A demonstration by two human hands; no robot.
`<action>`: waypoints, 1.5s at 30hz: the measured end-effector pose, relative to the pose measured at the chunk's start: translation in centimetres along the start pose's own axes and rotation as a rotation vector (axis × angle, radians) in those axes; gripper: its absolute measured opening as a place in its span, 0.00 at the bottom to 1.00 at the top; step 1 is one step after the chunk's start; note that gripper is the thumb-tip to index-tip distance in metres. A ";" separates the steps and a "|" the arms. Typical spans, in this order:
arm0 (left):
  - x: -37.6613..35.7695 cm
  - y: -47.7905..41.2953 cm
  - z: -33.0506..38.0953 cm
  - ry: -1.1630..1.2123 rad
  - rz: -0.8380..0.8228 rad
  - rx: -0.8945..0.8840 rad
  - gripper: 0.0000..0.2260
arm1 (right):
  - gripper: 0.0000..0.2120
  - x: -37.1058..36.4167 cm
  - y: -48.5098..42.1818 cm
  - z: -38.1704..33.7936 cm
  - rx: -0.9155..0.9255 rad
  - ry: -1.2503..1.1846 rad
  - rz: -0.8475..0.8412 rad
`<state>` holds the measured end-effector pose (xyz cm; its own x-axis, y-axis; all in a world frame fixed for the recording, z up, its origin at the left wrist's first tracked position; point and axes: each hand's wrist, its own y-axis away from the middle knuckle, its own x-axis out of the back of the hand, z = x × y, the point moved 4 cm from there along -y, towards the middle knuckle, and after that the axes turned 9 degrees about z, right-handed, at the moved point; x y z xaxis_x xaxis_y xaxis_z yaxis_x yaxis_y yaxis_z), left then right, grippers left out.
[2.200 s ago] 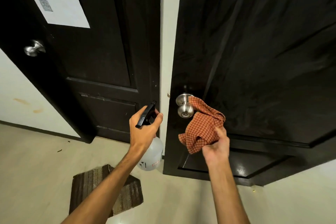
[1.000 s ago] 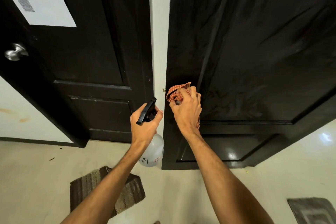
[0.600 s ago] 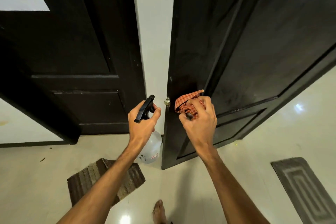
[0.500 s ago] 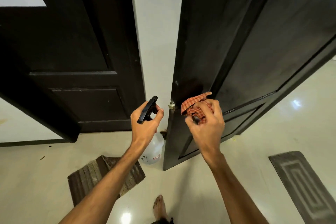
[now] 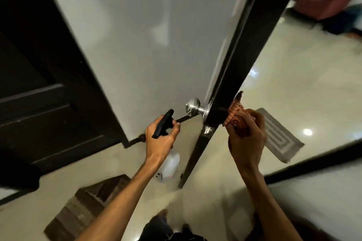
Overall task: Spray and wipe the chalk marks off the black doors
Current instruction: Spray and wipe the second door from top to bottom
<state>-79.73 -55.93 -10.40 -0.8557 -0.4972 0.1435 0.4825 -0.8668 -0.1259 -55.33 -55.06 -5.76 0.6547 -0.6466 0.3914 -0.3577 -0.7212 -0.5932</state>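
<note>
Right door (image 5: 233,68) is seen edge-on, gripped via cloth (image 5: 236,112) bunched in right hand (image 5: 247,135); bottle (image 5: 168,164) is clasped by left hand (image 5: 161,137). Likely repositioning betw. wipes; next, spray must be aimed at a marked face.

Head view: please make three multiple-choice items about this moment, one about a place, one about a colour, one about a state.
1. Where is the spray bottle?
A. on the floor
B. in the left hand
C. hung on the knob

2. What colour is the cloth?
A. orange-red check
B. plain white
C. blue

3. How does the right door stand?
A. shut
B. off its hinges
C. open, seen edge-on

Answers:
1 B, the left hand grips it at the trigger.
2 A, the check shows above the right hand.
3 C, its narrow edge faces the camera, with floor visible past it.
</note>
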 end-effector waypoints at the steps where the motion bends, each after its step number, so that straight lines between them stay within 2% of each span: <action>1: -1.0 0.2 0.3 0.011 -0.053 -0.021 0.13 | 0.22 1.3 -0.2 0.7 -0.027 0.010 0.011; 5: -4.6 0.3 0.4 0.054 -0.235 -0.042 0.05 | 0.19 5.7 -1.2 3.2 -0.159 0.060 0.124; 8: -6.5 0.6 1.5 0.071 -0.340 -0.098 0.11 | 0.20 9.3 0.1 3.3 -0.360 0.011 0.398; 12: -8.6 0.7 1.4 0.093 -0.477 -0.158 0.06 | 0.15 11.7 4.5 2.1 -0.438 0.209 0.766; 15: -9.7 1.2 1.8 0.133 -0.538 -0.172 0.06 | 0.10 11.3 8.8 2.0 -0.694 0.156 0.943; 17: -10.4 1.6 2.0 0.164 -0.600 -0.091 0.05 | 0.06 9.6 10.9 2.4 -0.891 0.015 0.923; 21: -12.4 1.9 2.0 0.168 -0.703 -0.013 0.05 | 0.07 6.7 8.6 3.9 -1.085 -0.317 0.752; 25: -14.6 1.9 2.5 0.164 -0.763 0.043 0.05 | 0.18 6.0 3.5 6.4 -1.205 -0.542 0.643; 29: -17.2 1.8 3.5 0.161 -0.802 0.026 0.08 | 0.18 6.5 0.0 8.5 -1.194 -0.531 0.634; 33: -20.6 1.9 4.7 0.165 -0.825 0.014 0.08 | 0.16 7.7 -1.6 10.6 -1.163 -0.515 0.701; 45: -31.9 2.7 8.6 0.178 -0.920 -0.100 0.07 | 0.16 11.9 -5.7 17.8 -1.151 -0.541 0.726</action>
<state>-49.49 -42.76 -6.85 -0.9127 0.4011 0.0775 -0.4080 -0.9047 -0.1227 -33.70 -54.24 -10.24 0.1742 -0.9637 -0.2024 -0.8636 -0.2482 0.4388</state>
